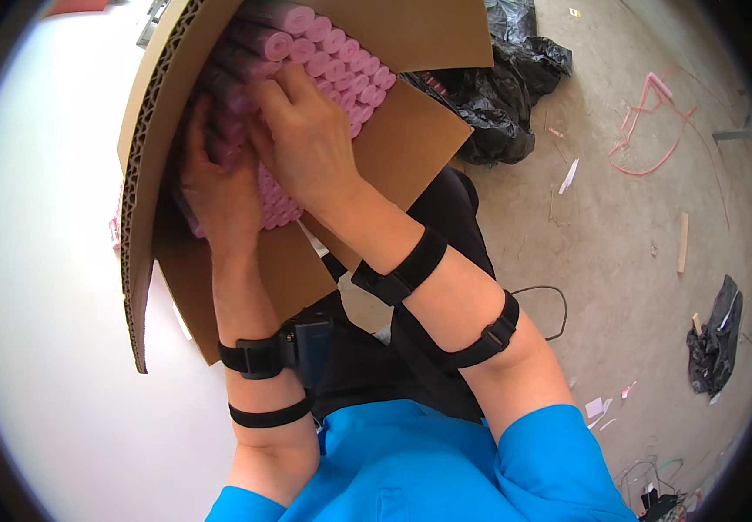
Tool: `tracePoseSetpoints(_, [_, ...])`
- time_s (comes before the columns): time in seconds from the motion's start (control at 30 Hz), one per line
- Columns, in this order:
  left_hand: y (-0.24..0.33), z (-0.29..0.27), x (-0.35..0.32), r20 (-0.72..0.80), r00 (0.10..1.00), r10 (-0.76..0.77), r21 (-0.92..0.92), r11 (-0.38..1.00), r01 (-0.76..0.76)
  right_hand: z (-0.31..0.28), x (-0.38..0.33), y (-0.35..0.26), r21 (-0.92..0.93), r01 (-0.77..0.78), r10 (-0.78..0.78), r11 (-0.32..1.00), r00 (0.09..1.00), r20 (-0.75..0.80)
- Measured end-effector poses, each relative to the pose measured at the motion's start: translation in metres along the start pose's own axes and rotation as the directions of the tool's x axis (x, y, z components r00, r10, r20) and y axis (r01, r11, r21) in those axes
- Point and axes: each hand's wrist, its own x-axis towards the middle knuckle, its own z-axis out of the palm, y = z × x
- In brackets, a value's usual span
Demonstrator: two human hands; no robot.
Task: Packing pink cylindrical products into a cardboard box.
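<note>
Brown cardboard box (428,35) at far left contains the pink rolls (341,68), among which the half-curled left hand (222,191) and, to its right, the bent-fingered right hand (308,139) work, any grip impossible to tell, seemingly arranging them, so the next move calls for gentle aligning.

Left-side glare, dark round rim.

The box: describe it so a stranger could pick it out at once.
Start from the white surface on the picture's left, then go to its right edge, near the top. There, the left hand and right hand reach into the box, brown cardboard with open flaps. Unlike the black bag to its right, it has stiff walls and holds pink rolls.
</note>
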Motion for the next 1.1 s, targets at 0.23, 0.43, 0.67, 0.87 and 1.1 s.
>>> tracePoseSetpoints(0.23, [0.008, -0.003, 0.002, 0.058, 0.996, -0.071, 0.084, 0.994, 0.066, 0.006, -0.005, -0.002, 0.011, -0.134, 0.135, 0.991, 0.99, -0.03])
tracePoseSetpoints(0.43, [-0.003, -0.004, 0.008, 0.045, 0.999, 0.014, 0.114, 0.993, -0.019, 0.007, -0.002, -0.005, 0.104, -0.125, 0.132, 0.987, 0.989, -0.064])
tracePoseSetpoints(0.67, [0.007, -0.011, -0.01, 0.015, 1.0, 0.008, 0.076, 0.997, -0.009, 0.01, 0.0, -0.001, 0.158, -0.137, 0.139, 0.978, 0.99, -0.002])
tracePoseSetpoints(0.87, [-0.019, -0.015, -0.016, -0.02, 0.981, 0.193, 0.334, 0.926, -0.176, 0.011, 0.003, -0.001, 0.243, -0.136, 0.139, 0.96, 0.99, 0.003])
tracePoseSetpoints(1.1, [-0.011, -0.016, -0.016, 0.018, 0.999, -0.027, 0.023, 0.999, 0.026, -0.006, -0.013, -0.005, -0.002, -0.019, 0.019, 1.0, 1.0, -0.006])
